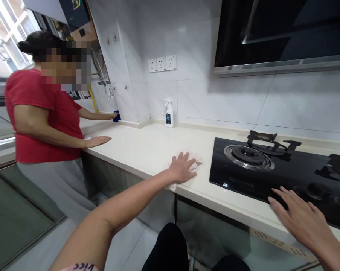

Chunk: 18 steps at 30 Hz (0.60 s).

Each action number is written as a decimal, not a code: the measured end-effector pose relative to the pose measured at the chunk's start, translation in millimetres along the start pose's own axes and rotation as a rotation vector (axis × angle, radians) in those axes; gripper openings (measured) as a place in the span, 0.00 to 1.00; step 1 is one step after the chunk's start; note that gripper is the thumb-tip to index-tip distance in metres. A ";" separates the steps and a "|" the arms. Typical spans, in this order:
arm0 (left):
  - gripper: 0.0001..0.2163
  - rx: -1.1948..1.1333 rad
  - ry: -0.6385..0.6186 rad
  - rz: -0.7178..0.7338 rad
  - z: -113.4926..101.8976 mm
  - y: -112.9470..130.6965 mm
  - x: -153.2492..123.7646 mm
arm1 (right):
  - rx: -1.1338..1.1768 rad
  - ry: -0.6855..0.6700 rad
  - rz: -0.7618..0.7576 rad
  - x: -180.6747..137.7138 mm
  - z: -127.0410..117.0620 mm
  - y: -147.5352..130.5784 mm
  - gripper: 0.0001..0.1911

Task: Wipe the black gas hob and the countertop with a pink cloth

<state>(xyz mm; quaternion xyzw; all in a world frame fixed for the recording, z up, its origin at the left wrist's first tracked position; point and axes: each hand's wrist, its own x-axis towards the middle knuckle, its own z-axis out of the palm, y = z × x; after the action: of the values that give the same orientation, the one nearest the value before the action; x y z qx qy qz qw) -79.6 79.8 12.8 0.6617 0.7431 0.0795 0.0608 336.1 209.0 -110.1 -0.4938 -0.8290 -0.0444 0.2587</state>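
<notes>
My left hand (182, 167) presses flat on a pale cloth (197, 161) lying on the white countertop (147, 146), just left of the black gas hob (274, 177). Only the cloth's edges show around my fingers. My right hand (298, 214) rests open with fingers spread on the hob's front edge, holding nothing. A burner with its black pan support (250, 154) sits behind it.
A person in a red shirt (42, 116) stands at the left, one hand flat on the counter (98, 141), the other holding a blue cloth (116, 116) by the wall. A white spray bottle (169, 113) stands at the back. An extractor hood (282, 34) hangs above.
</notes>
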 end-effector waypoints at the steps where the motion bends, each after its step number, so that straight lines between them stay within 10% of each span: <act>1: 0.31 0.036 -0.029 0.024 5.3 1.7 6.8 | 0.002 -0.004 0.000 0.3 0.2 1.5 0.37; 9: 0.45 -0.046 -0.023 -0.019 -4.3 -28.7 45.9 | 0.006 -0.015 0.003 6.5 -1.3 9.0 0.38; 18: 0.33 0.020 0.027 0.090 10.6 -60.0 -63.0 | 0.005 0.036 -0.047 -4.1 9.7 18.8 0.36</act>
<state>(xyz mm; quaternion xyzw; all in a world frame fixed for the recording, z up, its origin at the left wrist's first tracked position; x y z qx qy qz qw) -128.6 11.0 -10.5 0.6939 0.7141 0.0837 0.0407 349.7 218.5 -123.8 -0.4728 -0.8356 -0.0573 0.2738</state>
